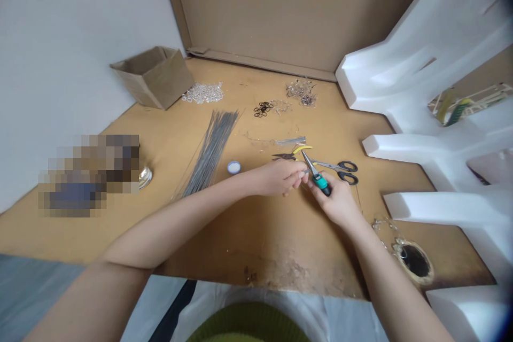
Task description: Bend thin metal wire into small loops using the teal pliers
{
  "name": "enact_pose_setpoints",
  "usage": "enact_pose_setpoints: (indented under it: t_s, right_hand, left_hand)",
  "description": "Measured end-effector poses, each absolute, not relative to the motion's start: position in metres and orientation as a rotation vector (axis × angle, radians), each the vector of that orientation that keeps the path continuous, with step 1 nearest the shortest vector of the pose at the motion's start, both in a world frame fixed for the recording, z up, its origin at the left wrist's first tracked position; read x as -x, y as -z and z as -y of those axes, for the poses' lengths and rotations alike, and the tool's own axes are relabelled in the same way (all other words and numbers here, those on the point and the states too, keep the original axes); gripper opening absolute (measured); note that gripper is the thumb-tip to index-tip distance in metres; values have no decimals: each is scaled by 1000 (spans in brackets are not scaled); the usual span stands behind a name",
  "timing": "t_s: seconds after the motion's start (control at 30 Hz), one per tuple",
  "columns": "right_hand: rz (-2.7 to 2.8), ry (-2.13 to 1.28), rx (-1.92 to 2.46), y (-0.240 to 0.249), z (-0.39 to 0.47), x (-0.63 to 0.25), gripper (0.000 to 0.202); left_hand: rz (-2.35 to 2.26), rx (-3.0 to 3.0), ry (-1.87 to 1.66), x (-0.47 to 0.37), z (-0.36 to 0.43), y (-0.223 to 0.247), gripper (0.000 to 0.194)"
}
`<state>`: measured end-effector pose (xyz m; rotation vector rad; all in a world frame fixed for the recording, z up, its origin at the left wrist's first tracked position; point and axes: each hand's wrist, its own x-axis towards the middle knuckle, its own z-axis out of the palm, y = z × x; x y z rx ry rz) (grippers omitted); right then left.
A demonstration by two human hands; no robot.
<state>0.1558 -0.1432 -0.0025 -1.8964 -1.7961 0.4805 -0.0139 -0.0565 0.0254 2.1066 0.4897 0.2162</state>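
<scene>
My right hand (339, 200) is closed around needle-nose pliers (318, 177) with teal and black handles, their metal jaws pointing up and left. Just left of the jaws, my left hand (280, 177) pinches what looks like a thin grey wire (306, 171); most of it is hidden by the fingers. Behind both hands lie yellow-handled pliers (285, 156) and scissors (347, 166) with black handles. A long bundle of grey wires (210, 152) rests to the left, and a shorter bundle of cut wires (291, 141) lies beyond the pliers.
A small white-topped round container (233, 167) sits beside the wires. Farther back are a cardboard box (154, 77), clear beads (203, 93), black rings (263, 109) and tangled wire pieces (300, 90). White foam (436, 206) borders the right, near a round dark-centred object (416, 262).
</scene>
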Motion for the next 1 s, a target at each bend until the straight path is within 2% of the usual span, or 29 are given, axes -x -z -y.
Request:
enact_pose_setpoints:
  t_s: [0.4, 0.67, 1.0]
  right_hand:
    - [1751, -691, 1688, 2, 143, -160, 20]
    - [1698, -406, 1960, 5, 143, -150, 26]
    - [1684, -270, 1951, 16, 140, -148, 30]
  left_hand:
    - [-436, -2184, -372, 6, 63, -13, 22]
    - [-452, -2216, -393, 6, 65, -11, 20]
    - [-546, -2292, -374, 7, 68, -14, 21]
